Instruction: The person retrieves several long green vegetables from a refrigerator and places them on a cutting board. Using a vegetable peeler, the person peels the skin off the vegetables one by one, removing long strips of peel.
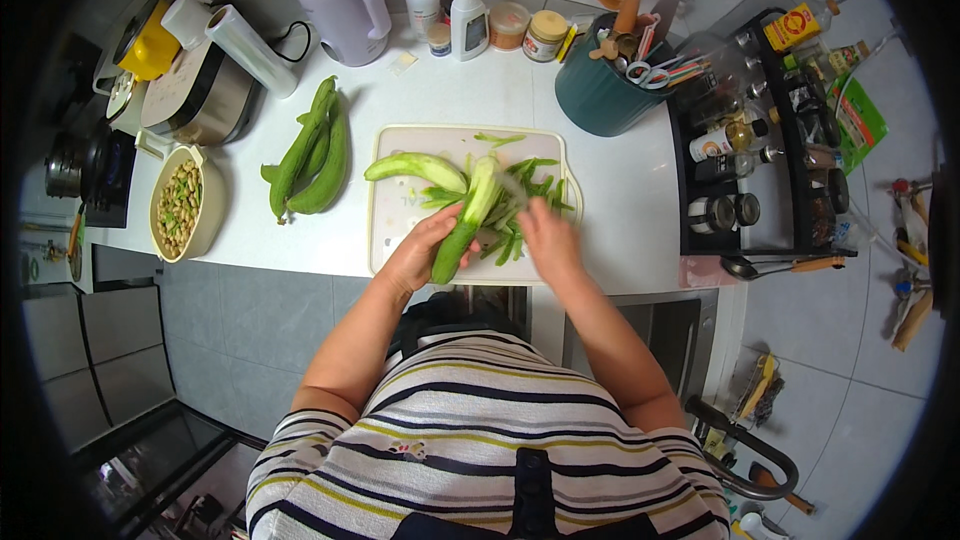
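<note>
My left hand (424, 246) grips a half-peeled luffa gourd (469, 221) by its dark green, unpeeled lower end. Its pale upper part points away from me over a cream cutting board (405, 232). My right hand (550, 236), blurred by motion, is closed on what looks like a vegetable peeler (513, 187) beside the gourd's peeled side. The peeler's shape is smeared and its handle is hidden in the fist. A pale, peeled gourd (417, 167) lies at the board's far left. Green strips of peel (541, 181) are heaped on the right half, partly under the held gourd.
Unpeeled luffa gourds (300, 154) lie left of the board, near a cream container (211, 221) of peanuts. A lilac kettle (341, 11) and spray bottles (470, 22) line the back. Right stand a dark green utensil bin (600, 94) and a black bottle rack (795, 131).
</note>
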Available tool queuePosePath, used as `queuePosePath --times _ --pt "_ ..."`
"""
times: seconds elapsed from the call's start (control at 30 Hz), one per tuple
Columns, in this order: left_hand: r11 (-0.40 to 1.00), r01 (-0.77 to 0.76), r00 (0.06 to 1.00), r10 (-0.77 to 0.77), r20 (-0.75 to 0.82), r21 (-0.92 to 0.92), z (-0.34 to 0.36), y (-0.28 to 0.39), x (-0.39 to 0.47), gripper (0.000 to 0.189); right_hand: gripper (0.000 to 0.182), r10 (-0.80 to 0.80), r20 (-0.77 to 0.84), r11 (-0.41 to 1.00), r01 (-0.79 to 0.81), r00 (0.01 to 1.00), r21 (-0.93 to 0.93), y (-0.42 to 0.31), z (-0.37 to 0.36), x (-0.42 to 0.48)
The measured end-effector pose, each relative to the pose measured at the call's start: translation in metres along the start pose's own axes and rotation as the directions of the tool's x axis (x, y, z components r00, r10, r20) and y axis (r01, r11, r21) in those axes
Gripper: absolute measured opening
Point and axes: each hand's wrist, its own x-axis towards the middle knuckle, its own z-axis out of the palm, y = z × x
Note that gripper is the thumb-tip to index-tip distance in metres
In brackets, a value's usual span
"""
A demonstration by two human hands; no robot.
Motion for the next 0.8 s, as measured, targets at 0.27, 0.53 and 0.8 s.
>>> queuePosePath --times 0.27,0.53,0.8 --pt "0.907 0.017 1.0 -0.009 -0.02 0.42 -0.002 0.005 -0.003 0.056 0.034 0.057 0.04 0.925 -0.068 0.998 0.373 0.012 -0.012 0.013" --pt "0.576 -0.162 0.979 0.199 0.055 0.802 0.02 0.007 -0.006 0.057 0.054 0.239 0.027 0.558 -0.16 0.971 0.814 -0.021 -0.003 0.021" --pt "0.024 -0.248 0.968 0.042 0.246 0.969 0.046 0.07 -0.018 0.048 0.036 -0.076 0.505 0.178 -0.486 0.86 0.855 0.017 -0.04 0.033"
